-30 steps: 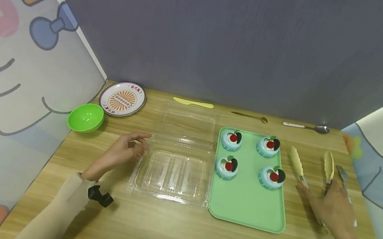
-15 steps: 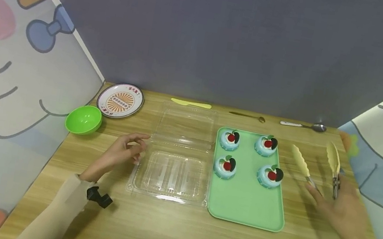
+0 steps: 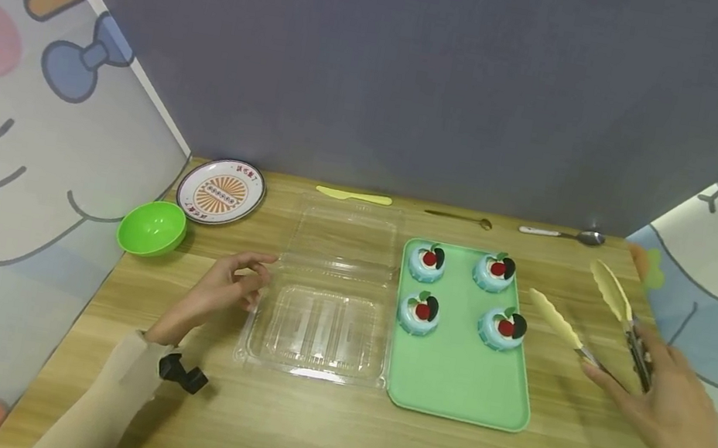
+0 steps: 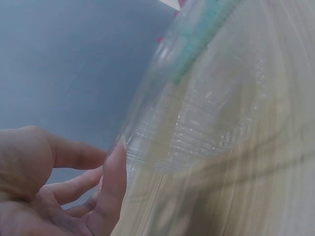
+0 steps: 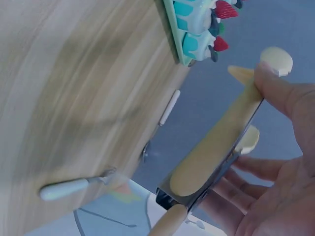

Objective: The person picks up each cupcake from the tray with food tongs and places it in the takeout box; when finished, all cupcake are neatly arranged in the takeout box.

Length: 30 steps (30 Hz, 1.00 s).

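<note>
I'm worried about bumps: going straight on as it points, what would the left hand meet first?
The clear box: the left hand appears to pinch its edge, though depth there is hard to judge.

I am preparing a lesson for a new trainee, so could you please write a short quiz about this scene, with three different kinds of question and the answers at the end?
1. How many blue cakes stand on the green tray?
2. Fill in the missing word: the right hand holds the ____.
3. True or false: the clear container is open, with its lid folded back.

Key:
1. Four.
2. Tongs.
3. True.
</note>
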Tool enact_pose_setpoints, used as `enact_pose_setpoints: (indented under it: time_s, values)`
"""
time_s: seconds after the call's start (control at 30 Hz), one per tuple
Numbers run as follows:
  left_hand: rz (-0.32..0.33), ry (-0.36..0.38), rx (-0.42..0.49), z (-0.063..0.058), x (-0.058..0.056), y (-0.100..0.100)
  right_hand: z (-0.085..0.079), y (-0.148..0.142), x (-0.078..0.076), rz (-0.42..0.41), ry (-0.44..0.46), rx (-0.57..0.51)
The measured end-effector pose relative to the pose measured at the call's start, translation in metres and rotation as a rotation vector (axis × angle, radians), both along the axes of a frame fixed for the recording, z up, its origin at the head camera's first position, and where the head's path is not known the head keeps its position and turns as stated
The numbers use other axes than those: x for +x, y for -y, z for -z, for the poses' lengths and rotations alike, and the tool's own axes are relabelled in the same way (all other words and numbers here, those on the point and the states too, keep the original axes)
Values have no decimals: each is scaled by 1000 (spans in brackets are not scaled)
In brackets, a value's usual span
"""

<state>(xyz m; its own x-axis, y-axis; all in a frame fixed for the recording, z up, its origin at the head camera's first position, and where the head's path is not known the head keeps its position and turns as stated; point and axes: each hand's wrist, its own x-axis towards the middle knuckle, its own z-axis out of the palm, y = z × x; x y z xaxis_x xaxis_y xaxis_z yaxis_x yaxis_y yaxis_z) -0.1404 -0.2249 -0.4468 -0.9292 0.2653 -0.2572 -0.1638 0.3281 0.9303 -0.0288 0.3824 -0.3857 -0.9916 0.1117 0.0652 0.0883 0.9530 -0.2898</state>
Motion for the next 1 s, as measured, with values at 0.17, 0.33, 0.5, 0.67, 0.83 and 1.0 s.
enact_pose_setpoints:
  time_s: [0.17,0.33,0.5,0.67,0.83,1.0]
  values:
    - [-1,1,-2,1,3,2,-5,6,11,-61,-10,37]
    - [-5,-6,5,2,4,3,-6,8,15,-136,-32,85]
    - [1,-8,-1,5,7,4,-4,9,20,-176,-17,101]
    - [1,-15,-8,5,7,3,-2,10,21,-174,0,122]
    - [-2,-11,-4,4,4,2,-2,12,18,-172,47,143]
    - [-1,-12,0,3,2,2,-1,14,16,-185,53,142]
